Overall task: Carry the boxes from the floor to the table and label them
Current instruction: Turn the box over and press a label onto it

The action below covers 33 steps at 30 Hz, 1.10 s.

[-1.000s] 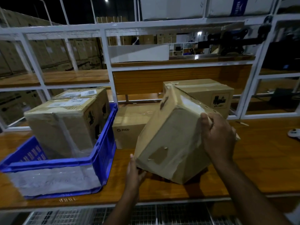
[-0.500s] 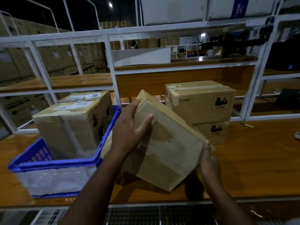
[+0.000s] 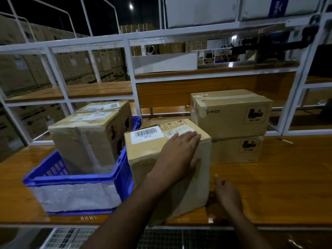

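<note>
Centre frame, the left hand (image 3: 179, 151) lies flat, grip wide, on the box (image 3: 154, 155) standing on the table (image 3: 287, 177); lower right, the right hand (image 3: 227, 194) hangs loose, holding nothing.

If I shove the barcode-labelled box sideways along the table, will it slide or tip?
The barcode-labelled box probably slides: it sits flat on the glossy table. Its walls look creased, so they may flex. The left hand flat on top should steady it.
</note>
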Motion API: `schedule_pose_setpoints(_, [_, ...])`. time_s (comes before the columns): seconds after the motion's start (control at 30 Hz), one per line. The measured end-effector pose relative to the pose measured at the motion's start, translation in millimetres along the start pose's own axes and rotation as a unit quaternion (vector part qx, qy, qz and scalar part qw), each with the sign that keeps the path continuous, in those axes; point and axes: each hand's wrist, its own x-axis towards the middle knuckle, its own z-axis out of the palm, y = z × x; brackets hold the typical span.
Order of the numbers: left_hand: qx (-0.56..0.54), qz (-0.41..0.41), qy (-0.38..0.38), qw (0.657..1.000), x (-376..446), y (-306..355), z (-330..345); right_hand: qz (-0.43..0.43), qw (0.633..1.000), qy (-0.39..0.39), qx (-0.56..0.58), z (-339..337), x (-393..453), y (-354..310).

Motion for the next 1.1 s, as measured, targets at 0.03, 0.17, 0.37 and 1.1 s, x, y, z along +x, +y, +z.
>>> schedule_pose_setpoints(0.03, [-0.015,-0.015,0.001,1.0,0.3,-2.8,-3.6,-0.041,0.998,0.039,0.016,-10.9,0.3,-12.3])
schedule_pose_setpoints(0.17, [-0.047,-0.075,0.012,0.996,-10.9,-24.0,-13.4,-0.262,0.948,0.141,0.114,-49.0,-14.0,-67.4])
schedule_pose_setpoints(0.37, [-0.032,-0.191,0.157,0.969,-39.7,-56.9,-7.4,-0.526,0.843,0.108,-0.012,-47.3,-41.3,-128.0])
schedule_pose_setpoints(1.1, [-0.236,-0.2,0.409,0.858,-62.7,-64.3,12.2,-0.526,0.841,0.12,-0.031,-17.9,-53.8,-151.6])
